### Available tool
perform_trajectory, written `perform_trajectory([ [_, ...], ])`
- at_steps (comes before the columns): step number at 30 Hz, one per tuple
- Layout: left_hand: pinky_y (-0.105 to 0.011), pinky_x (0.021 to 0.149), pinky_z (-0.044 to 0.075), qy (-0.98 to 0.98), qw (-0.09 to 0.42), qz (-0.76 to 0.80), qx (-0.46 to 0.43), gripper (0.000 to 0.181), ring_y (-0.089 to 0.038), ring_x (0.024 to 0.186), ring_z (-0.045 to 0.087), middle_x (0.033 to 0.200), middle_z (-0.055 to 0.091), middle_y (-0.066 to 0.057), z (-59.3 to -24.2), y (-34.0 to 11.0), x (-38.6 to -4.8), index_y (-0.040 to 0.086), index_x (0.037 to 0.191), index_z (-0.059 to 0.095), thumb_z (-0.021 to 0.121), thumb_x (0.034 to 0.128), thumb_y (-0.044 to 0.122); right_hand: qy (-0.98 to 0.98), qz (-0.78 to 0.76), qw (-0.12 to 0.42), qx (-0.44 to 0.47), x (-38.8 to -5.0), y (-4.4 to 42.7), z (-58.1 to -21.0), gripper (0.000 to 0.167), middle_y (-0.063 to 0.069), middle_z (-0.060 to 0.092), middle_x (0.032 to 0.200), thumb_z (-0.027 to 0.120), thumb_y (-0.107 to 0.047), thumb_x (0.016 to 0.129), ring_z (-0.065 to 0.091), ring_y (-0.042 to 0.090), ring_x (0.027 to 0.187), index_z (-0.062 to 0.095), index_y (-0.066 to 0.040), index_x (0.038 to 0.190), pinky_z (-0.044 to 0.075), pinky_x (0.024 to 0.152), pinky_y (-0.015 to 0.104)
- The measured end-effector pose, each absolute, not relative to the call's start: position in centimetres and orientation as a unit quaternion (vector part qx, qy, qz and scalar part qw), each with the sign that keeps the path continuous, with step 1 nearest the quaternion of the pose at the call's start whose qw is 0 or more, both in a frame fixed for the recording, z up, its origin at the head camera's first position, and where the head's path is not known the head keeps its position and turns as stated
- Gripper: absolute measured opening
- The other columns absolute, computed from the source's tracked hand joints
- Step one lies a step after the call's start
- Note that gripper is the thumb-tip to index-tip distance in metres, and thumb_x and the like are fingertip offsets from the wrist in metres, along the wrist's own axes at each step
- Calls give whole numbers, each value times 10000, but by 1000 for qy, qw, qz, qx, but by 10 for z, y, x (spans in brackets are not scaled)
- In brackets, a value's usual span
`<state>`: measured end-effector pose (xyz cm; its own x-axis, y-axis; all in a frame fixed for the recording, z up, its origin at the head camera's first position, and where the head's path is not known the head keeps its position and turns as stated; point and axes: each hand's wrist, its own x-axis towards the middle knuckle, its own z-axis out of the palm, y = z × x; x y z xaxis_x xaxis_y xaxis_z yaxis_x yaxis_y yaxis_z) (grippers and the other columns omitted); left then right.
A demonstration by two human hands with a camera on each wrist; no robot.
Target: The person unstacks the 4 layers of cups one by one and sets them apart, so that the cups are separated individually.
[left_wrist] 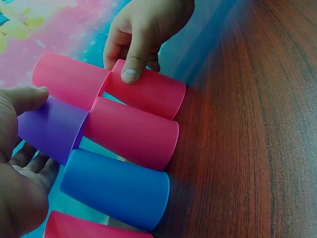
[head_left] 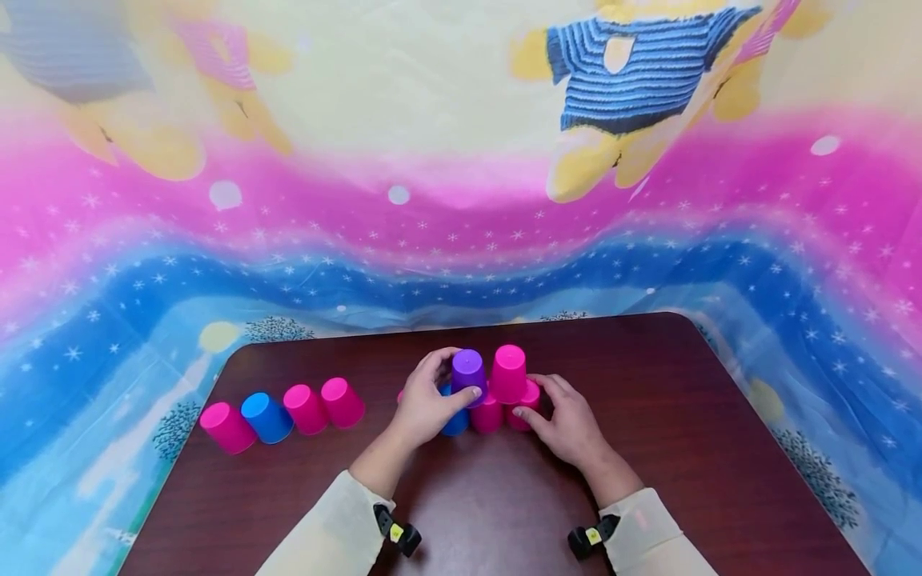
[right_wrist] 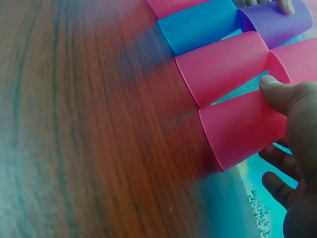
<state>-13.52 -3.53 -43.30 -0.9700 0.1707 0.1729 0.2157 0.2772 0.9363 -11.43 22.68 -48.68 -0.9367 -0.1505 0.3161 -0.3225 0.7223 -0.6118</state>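
Note:
My left hand holds an upside-down purple cup between thumb and fingers. The purple cup sits in the upper row, across a blue cup and a pink cup. Beside it an upper pink cup stands over the two right-hand lower pink cups. My right hand grips the rightmost lower pink cup, thumb on the near side and fingers around the far side. At the row's left end another pink cup shows partly, mostly hidden by my left hand in the head view.
On the left of the brown table stands a separate row of upside-down cups: a pink cup, a blue cup and two more pink ones. A printed cloth hangs behind the table's far edge.

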Motion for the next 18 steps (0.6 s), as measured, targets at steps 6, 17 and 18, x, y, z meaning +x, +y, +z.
perform_trajectory([
  [6,-482,1084,503,-804,20,-583,-117,617,-241,1249,626,1313,616,-17,-432,-38,-134,204,1367,593,896,829,217,-922,344,128,125,-114,226,-486,613,7,634,1197,858,-377,864,662,258,1100,610,-156,1379,575,968,476],
  [17,-505,1079,502,-798,32,-592,-108,632,-286,1269,615,1327,613,-37,-425,-49,-130,189,1381,583,893,830,191,-925,336,126,128,-115,228,-486,615,13,633,1181,854,-390,865,663,290,1087,612,-139,1373,572,956,487],
  [18,-504,1080,501,-798,34,-593,-107,635,-289,1271,614,1328,613,-38,-425,-50,-130,188,1383,582,893,829,186,-924,336,127,129,-115,228,-485,614,17,634,1183,852,-389,868,663,295,1089,613,-136,1373,572,955,491],
])
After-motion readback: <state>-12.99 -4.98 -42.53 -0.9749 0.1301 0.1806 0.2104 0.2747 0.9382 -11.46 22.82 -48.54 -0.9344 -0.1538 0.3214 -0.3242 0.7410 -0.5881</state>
